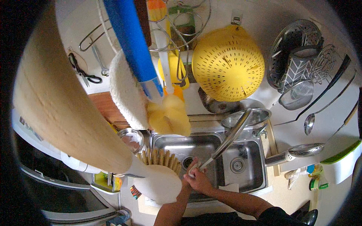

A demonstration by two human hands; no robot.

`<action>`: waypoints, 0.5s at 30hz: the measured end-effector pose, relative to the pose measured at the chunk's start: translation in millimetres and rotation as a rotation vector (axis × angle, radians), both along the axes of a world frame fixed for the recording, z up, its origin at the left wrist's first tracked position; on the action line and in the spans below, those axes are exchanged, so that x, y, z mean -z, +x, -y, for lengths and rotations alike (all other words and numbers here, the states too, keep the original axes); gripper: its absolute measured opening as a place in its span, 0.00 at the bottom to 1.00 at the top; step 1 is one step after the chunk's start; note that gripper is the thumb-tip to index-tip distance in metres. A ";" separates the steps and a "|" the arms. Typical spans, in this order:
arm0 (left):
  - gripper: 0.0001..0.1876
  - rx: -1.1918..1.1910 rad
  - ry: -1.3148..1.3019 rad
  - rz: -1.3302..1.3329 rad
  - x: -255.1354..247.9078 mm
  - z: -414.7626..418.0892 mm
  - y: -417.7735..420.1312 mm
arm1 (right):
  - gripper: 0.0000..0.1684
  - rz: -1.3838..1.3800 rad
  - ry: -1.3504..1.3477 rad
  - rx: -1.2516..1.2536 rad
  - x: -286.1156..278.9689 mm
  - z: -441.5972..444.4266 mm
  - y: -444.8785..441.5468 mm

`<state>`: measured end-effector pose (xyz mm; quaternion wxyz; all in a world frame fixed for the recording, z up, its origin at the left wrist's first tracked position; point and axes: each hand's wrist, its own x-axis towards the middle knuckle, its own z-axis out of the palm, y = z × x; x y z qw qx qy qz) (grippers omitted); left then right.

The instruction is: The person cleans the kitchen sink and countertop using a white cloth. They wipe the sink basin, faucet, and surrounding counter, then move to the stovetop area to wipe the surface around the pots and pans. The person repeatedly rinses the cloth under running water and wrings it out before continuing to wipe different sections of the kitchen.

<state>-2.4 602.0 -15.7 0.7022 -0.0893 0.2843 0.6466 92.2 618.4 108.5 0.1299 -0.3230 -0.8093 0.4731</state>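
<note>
My right hand (200, 181) is over the left basin (175, 142) of a steel double sink, its fingers curled around a small whitish thing (193, 171) that I cannot identify. My left hand (194, 164) meets it there, partly covered by the right hand and that whitish thing. Directly above both hands ends the metal faucet spout (232, 138), angled down from the back right. Close to the camera, a wooden-handled dish brush (158, 183) with tan bristles hangs across the view and hides part of my left forearm.
Hanging close overhead are a blue-handled sponge (169, 115) and a white terry pad (124, 90). A yellow plastic colander (229, 65) hangs at the back wall. The right basin (246, 169) lies beside my right forearm. Ladles, strainers (297, 94) and bottles (318, 180) line the right side.
</note>
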 end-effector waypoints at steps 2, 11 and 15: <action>0.25 0.049 -0.059 -0.088 12.6 -1.0 -1.3 | 0.21 0.096 -0.018 -0.095 -16.3 -15.9 -2.1; 0.24 -0.008 -0.320 -0.258 -37.7 3.4 14.0 | 0.14 0.229 0.473 -0.064 101.4 -94.2 5.2; 0.31 -0.110 -0.089 -0.166 -49.1 6.8 16.7 | 0.16 0.000 -0.174 0.142 77.2 -67.1 -18.0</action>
